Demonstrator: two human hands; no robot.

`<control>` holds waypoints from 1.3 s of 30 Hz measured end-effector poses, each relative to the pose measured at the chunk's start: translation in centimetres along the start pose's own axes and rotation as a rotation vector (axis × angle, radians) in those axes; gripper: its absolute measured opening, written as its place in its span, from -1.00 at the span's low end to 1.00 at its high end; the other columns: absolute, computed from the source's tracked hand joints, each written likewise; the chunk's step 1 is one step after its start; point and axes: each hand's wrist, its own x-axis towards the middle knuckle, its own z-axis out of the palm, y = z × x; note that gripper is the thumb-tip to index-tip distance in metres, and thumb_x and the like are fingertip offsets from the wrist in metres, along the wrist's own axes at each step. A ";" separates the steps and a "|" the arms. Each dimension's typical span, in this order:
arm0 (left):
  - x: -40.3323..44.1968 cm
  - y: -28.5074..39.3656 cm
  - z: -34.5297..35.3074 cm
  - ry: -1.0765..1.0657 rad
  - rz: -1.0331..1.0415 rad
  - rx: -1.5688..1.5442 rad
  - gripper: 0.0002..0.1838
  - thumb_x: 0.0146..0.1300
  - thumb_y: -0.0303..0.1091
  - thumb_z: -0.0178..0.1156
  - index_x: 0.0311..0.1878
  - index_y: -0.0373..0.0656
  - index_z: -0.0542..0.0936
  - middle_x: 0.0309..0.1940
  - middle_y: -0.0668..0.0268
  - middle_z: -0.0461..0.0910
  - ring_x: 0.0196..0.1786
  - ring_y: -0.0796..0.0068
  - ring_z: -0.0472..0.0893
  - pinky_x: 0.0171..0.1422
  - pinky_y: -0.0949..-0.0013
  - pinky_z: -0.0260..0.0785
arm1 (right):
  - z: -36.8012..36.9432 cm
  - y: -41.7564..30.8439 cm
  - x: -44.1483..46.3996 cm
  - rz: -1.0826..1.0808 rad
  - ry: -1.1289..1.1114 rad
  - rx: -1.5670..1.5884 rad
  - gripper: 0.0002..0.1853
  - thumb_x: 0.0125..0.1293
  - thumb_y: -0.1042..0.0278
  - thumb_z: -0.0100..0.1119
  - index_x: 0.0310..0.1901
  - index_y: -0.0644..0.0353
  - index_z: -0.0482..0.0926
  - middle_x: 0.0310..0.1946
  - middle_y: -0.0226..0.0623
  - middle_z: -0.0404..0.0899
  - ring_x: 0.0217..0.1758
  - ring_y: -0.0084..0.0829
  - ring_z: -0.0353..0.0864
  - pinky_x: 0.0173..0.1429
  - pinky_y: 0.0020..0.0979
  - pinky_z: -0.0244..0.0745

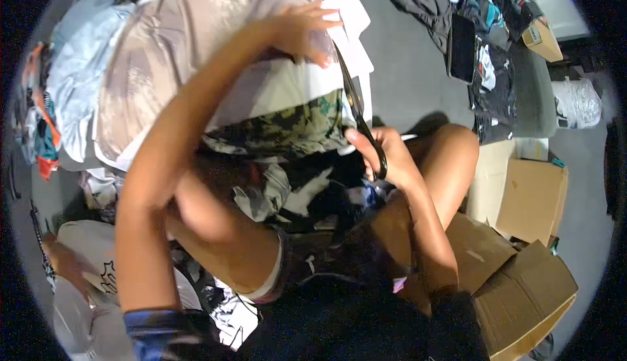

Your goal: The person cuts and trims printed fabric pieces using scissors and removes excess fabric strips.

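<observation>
My left hand [299, 33] lies with its fingers spread on the pale beige patterned fabric [215, 15], near its right edge. In my right hand [386, 155] are large black-handled scissors [356, 103], with fingers through the handle loops. Their blades point up and to the left, along the edge of the fabric pile toward my left hand. White fabric [356, 28] shows under the beige piece, and camouflage-patterned fabric [287, 126] lies at the near side of the pile. How the blade tips meet the cloth is hard to make out.
A black phone [461, 49] lies right of the pile, beside dark and teal clothes [424, 2]. Cardboard boxes [522, 296] stand at lower right. Light blue-grey fabric [85, 54] is at left. My bare legs [450, 165] are folded below the pile, with scraps between them.
</observation>
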 end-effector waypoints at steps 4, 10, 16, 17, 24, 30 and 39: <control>-2.1 1.5 -2.1 0.091 -0.058 -0.205 -0.15 0.00 0.09 0.34 0.35 -0.03 0.32 0.40 0.04 0.14 0.42 0.00 0.17 0.43 0.04 0.07 | -0.8 0.2 -1.9 0.013 -0.052 0.196 -0.48 0.28 -0.10 0.18 -0.68 0.08 0.33 -0.78 -0.51 0.34 -0.78 -0.64 0.33 -0.68 -0.56 0.29; -8.4 7.9 -5.7 -0.232 -0.622 -0.122 -0.41 0.04 -0.10 0.37 0.10 -0.20 0.47 0.15 0.03 0.39 0.18 0.02 0.42 0.21 0.15 0.32 | -2.1 0.2 -3.8 -0.213 -0.041 0.352 -0.47 0.33 -0.09 0.11 -0.68 0.12 0.36 -0.77 -0.44 0.35 -0.77 -0.60 0.34 -0.66 -0.55 0.24; -11.6 10.6 -2.9 -0.035 -0.646 0.007 -0.72 0.02 -0.27 0.35 -0.32 -0.26 0.53 -0.28 -0.01 0.61 -0.16 -0.10 0.58 -0.08 0.02 0.41 | -2.7 0.4 -3.2 -0.295 0.099 0.493 -0.53 0.33 -0.04 0.11 -0.61 0.12 0.40 -0.76 -0.49 0.33 -0.74 -0.62 0.35 -0.63 -0.57 0.26; -11.8 10.8 -3.0 -0.130 -0.601 -0.105 -0.83 0.11 -0.37 0.23 -0.39 -0.27 0.49 -0.41 0.08 0.58 -0.30 0.06 0.58 -0.17 0.21 0.41 | -3.2 -0.2 -3.4 -0.333 0.137 0.423 -0.55 0.32 -0.04 0.14 -0.58 0.15 0.43 -0.75 -0.49 0.34 -0.74 -0.63 0.34 -0.63 -0.57 0.27; -10.9 13.2 -2.3 -0.030 -0.365 -0.624 -0.88 0.16 -0.42 0.16 -0.24 -0.20 0.57 -0.39 0.36 0.57 -0.33 0.52 0.48 -0.19 0.39 0.38 | -8.9 -5.1 2.9 -0.534 0.476 -0.266 -0.42 0.06 -0.16 0.34 -0.61 0.35 0.56 -0.70 -0.09 0.52 -0.60 -0.20 0.58 -0.41 -0.18 0.41; -23.3 1.2 -7.7 0.179 -0.856 -0.381 -0.64 0.23 -0.31 0.17 0.09 -0.16 0.46 -0.02 0.11 0.52 -0.02 0.24 0.55 0.04 0.26 0.45 | -8.4 -3.7 8.4 -0.378 0.594 -0.550 -0.48 0.03 -0.04 0.38 -0.30 0.38 0.59 -0.26 0.15 0.60 -0.13 0.16 0.58 -0.04 -0.05 0.46; -35.6 -1.3 -2.6 0.441 -1.028 -0.331 -0.70 0.28 -0.20 0.19 -0.40 -0.27 0.53 -0.70 0.33 0.45 -0.61 0.55 0.47 -0.44 0.44 0.32 | -5.7 -3.7 9.6 -0.419 0.626 -0.676 -0.77 0.10 0.27 0.23 -0.33 0.28 0.62 -0.28 0.07 0.63 -0.14 0.06 0.63 -0.04 -0.08 0.52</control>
